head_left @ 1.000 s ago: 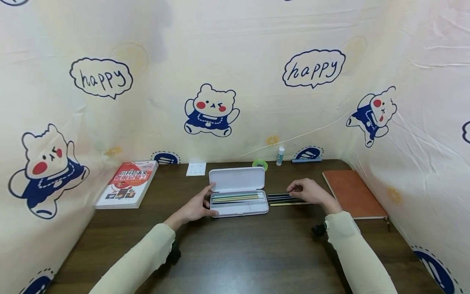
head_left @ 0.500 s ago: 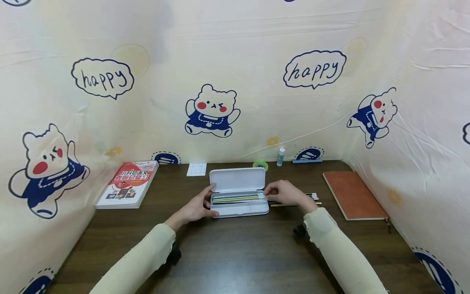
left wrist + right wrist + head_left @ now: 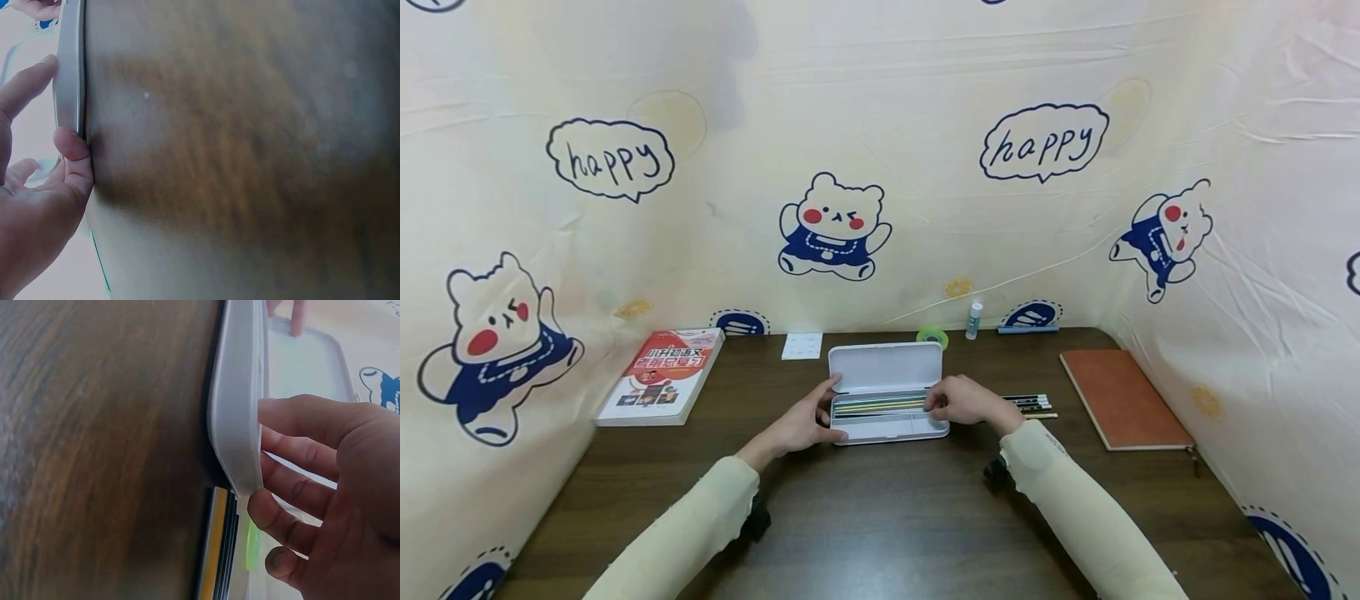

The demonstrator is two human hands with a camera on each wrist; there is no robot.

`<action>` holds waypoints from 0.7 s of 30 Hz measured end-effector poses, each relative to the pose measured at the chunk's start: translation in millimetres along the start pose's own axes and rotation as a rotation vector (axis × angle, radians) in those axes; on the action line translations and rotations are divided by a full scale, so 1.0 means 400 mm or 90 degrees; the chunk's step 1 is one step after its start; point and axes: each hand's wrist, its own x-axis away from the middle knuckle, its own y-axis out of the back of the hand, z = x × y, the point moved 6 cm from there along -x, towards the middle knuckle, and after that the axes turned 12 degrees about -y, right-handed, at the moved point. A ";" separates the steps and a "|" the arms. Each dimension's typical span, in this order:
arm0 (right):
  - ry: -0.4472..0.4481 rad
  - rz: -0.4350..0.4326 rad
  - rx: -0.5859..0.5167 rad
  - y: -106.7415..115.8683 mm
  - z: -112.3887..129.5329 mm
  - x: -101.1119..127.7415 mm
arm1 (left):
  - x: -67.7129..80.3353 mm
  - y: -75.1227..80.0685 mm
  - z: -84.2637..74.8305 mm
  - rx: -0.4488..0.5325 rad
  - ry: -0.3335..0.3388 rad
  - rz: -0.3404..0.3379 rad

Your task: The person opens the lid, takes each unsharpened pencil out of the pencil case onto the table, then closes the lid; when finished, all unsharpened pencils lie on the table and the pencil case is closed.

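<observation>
A pale pencil case point(image 3: 891, 428) lies on the table with its lid point(image 3: 884, 367) raised. Several pencils point(image 3: 876, 406) lie lengthwise in its rear compartment. My left hand point(image 3: 802, 421) holds the left end of the case, thumb at the front corner and fingers toward the hinge side. My right hand point(image 3: 962, 400) is at the right end, its bent fingers reaching over the case wall point(image 3: 236, 412). It seems to pinch a pencil's end inside; the fingertips are partly hidden. Beyond that end, more pencils point(image 3: 1028, 402) lie on the table, partly under the hand.
A red-and-white book point(image 3: 658, 379) lies at left and a brown notebook point(image 3: 1123, 400) at right. Along the back are a white card point(image 3: 802, 346), a green tape roll point(image 3: 932, 335), a glue stick point(image 3: 973, 321) and a blue bar-shaped thing point(image 3: 1028, 330). A patterned curtain hangs behind.
My right hand has moved left from the loose pencils to the right end of the case, with its fingers now over the compartment. The left hand has kept its hold on the case.
</observation>
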 end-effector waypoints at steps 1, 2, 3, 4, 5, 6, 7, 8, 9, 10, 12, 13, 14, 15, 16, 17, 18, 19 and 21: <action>0.001 -0.001 0.004 -0.001 0.002 -0.002 | 0.000 0.000 0.001 0.001 0.000 -0.001; 0.002 -0.002 0.009 -0.002 0.004 -0.003 | -0.001 -0.001 0.001 0.001 0.003 -0.002; 0.003 -0.002 0.014 -0.003 0.007 -0.004 | -0.001 -0.001 0.001 0.002 0.003 -0.002; 0.006 -0.002 0.018 -0.003 0.009 -0.005 | -0.001 -0.001 0.001 0.002 0.003 -0.002; 0.007 -0.002 0.021 -0.003 0.012 -0.005 | -0.001 -0.002 0.001 0.003 0.002 -0.001; 0.009 0.000 0.022 -0.002 0.015 -0.005 | -0.001 -0.002 0.001 0.005 0.001 -0.001; 0.011 0.001 0.023 -0.002 0.016 -0.005 | -0.001 -0.002 0.001 0.006 0.001 0.000; 0.011 0.003 0.024 -0.003 0.018 -0.005 | -0.001 -0.003 0.000 0.007 0.000 0.000; 0.010 0.005 0.021 -0.003 0.019 -0.006 | 0.000 -0.003 0.001 0.008 0.000 0.001; 0.009 0.008 0.016 -0.003 0.019 -0.007 | 0.000 -0.003 0.001 0.009 -0.001 0.000; 0.006 0.014 0.007 -0.003 0.019 -0.008 | 0.000 -0.003 0.001 0.009 -0.003 0.000; 0.003 0.017 0.002 -0.003 0.020 -0.009 | -0.001 -0.002 0.002 0.009 -0.004 -0.001; 0.000 0.018 -0.003 -0.002 0.020 -0.010 | -0.001 -0.002 0.002 0.009 -0.005 -0.001; -0.003 0.020 -0.009 -0.002 0.019 -0.010 | -0.001 -0.002 0.002 0.009 -0.005 -0.001; -0.004 0.021 -0.012 -0.001 0.020 -0.010 | -0.001 -0.001 0.002 0.009 -0.006 -0.002; -0.005 0.021 -0.014 -0.001 0.019 -0.011 | -0.001 0.000 0.002 0.009 -0.005 -0.001; -0.007 0.020 -0.018 -0.001 0.019 -0.011 | -0.001 0.000 0.002 0.008 -0.004 -0.001; -0.006 0.018 -0.020 0.000 0.018 -0.012 | -0.001 0.001 0.001 0.007 -0.003 -0.001; -0.006 0.013 -0.031 0.001 0.015 -0.013 | -0.001 0.001 -0.001 0.005 0.000 0.000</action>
